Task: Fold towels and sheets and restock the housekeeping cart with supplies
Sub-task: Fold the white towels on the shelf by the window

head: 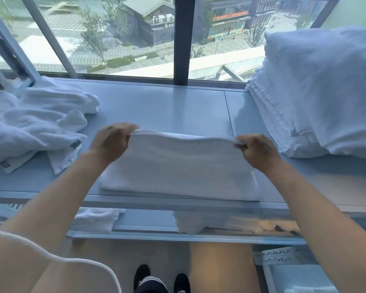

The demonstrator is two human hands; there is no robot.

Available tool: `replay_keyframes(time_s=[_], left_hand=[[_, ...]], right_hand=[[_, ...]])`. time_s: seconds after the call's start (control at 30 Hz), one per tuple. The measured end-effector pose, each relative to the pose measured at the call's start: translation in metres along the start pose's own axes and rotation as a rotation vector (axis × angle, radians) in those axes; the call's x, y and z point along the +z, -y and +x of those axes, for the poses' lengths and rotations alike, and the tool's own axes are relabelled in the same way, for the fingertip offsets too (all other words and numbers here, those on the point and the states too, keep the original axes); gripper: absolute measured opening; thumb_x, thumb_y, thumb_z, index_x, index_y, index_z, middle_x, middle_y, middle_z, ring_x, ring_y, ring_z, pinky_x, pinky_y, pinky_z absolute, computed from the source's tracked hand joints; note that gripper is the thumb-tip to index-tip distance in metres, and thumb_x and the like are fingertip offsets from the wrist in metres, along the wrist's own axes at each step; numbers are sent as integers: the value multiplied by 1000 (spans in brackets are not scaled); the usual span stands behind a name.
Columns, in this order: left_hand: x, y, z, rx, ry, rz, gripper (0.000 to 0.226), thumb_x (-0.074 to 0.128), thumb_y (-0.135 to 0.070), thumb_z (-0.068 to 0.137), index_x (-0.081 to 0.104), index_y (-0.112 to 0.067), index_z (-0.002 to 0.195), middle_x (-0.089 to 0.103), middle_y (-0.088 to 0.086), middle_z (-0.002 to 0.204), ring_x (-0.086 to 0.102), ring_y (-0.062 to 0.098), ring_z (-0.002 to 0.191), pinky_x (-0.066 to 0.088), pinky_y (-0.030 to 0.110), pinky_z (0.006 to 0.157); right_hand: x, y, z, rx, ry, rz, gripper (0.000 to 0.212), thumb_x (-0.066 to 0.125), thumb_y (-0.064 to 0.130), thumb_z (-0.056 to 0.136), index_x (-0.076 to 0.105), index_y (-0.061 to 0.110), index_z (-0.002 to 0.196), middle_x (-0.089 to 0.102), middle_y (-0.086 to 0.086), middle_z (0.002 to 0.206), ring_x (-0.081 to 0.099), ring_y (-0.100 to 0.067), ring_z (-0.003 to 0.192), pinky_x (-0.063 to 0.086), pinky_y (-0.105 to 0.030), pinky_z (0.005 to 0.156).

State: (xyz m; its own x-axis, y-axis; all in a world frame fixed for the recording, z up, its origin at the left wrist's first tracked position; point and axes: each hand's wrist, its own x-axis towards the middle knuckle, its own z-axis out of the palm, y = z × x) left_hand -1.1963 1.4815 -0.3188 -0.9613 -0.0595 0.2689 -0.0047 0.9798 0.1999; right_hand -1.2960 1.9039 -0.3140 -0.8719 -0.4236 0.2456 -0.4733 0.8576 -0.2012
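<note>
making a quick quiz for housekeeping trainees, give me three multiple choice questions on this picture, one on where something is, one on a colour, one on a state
1. Where is the neat stack of folded linen?
A. at the right end of the table
B. on the floor
C. on the lower shelf

2. What colour is the towel being folded?
A. blue
B. white
C. grey

3. What are the hands doing with that towel?
A. resting flat beside it
B. one holds it, one hangs idle
C. each pinches a far corner

Answers:
1. A, the stack sits on the table at its right end, near the window.
2. B, it is white like the loose heap on the left.
3. C, the left hand and right hand each have a grip on one far corner, lifting that edge.
</note>
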Motion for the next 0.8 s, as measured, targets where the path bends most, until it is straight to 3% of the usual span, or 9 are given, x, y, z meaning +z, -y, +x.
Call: replay_keyframes(time_s=[0.1, 0.17, 0.27, 0.37, 0.47, 0.6, 0.7, 0.8], left_hand=[[-28, -9, 60, 3, 1, 7, 30, 45, -18, 94, 69, -25, 112, 74, 10, 110, 68, 41, 101, 55, 48, 83], [-40, -11, 78, 3, -122, 7, 36, 44, -15, 92, 70, -24, 115, 74, 11, 112, 67, 41, 103, 55, 48, 85], [-46, -13, 72, 87, -310, -23, 41, 47, -5, 87, 71, -20, 117, 74, 11, 115, 66, 39, 105, 52, 46, 90], [-34, -10, 32, 141, -342, -44, 48, 51, 5, 84, 71, -16, 122, 72, 8, 123, 63, 35, 113, 46, 44, 101], [-5, -8, -28, 142, -292, -77, 56, 52, 12, 79, 71, -13, 126, 69, 9, 131, 62, 32, 120, 43, 47, 104], [45, -8, -100, 137, -86, -93, 66, 39, 0, 70, 73, -11, 125, 65, 12, 137, 62, 37, 126, 48, 56, 99], [64, 0, -128, 111, 21, -95, 75, 38, 6, 66, 69, -11, 132, 59, 10, 145, 56, 35, 134, 48, 56, 100], [60, 7, -129, 68, 23, -116, 78, 37, 7, 67, 67, -14, 135, 57, 6, 148, 53, 32, 138, 46, 54, 103]], right_hand=[[-27, -5, 57, 67, -4, -62, 8, 66, 11, 90, 73, 13, 93, 73, -21, 93, 66, -45, 93, 52, -43, 75], [-42, -7, 75, 72, -138, -71, 16, 62, 10, 89, 75, 15, 97, 74, -20, 95, 66, -45, 94, 53, -43, 77], [-53, -1, 60, -20, -369, -25, 28, 62, 2, 86, 77, 17, 103, 76, -14, 95, 69, -42, 88, 54, -43, 76], [-40, -3, 10, -133, -408, -16, 37, 62, -6, 82, 77, 15, 108, 78, -7, 101, 71, -36, 89, 52, -44, 81], [-9, -12, -47, -191, -364, -1, 41, 63, -9, 82, 76, 16, 113, 77, -2, 112, 71, -29, 102, 51, -45, 84], [46, -23, -108, -244, -155, 12, 55, 73, -17, 74, 77, 14, 119, 74, -2, 124, 70, -29, 116, 54, -48, 87], [67, -27, -135, -223, -80, 42, 53, 52, -7, 84, 73, 14, 128, 66, -1, 137, 62, -26, 129, 54, -50, 92], [67, -27, -141, -206, -106, 55, 53, 41, 0, 89, 72, 14, 129, 65, 0, 139, 62, -23, 130, 54, -46, 94]])
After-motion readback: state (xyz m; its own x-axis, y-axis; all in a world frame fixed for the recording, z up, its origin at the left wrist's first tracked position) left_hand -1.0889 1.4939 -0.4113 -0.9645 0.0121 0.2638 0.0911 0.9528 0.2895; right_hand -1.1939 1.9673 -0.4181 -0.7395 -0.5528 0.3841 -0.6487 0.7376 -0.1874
